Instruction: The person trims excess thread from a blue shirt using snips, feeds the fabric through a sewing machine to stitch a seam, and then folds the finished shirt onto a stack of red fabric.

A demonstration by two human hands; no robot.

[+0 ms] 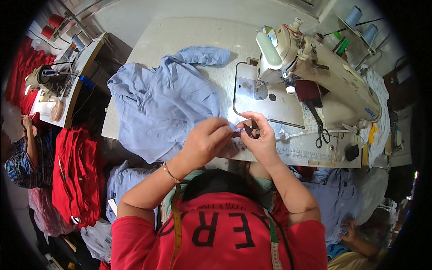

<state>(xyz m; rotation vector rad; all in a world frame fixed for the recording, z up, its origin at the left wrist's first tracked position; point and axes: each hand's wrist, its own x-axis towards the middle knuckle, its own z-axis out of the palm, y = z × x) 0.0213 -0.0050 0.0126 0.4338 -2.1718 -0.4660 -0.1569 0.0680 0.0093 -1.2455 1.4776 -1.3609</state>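
A light blue garment point(166, 99) lies crumpled over the left half of the sewing table, one sleeve stretched toward the back. My left hand point(208, 140) is closed in a pinch on a small edge of this cloth, near the table's front. Close beside it on the right, my right hand point(260, 140) is closed around small dark thread snips point(249, 129). Their blades point toward the pinched cloth; whether they touch it I cannot tell. My fingers partly hide the cloth edge between the hands.
An industrial sewing machine point(324, 67) stands at the right, its metal plate point(252, 90) behind my right hand. Black-handled scissors point(317, 123) lie by its base. Another machine point(42, 78) and red cloth point(76, 175) are at the left. A co-worker's hand point(348, 231) touches blue cloth at lower right.
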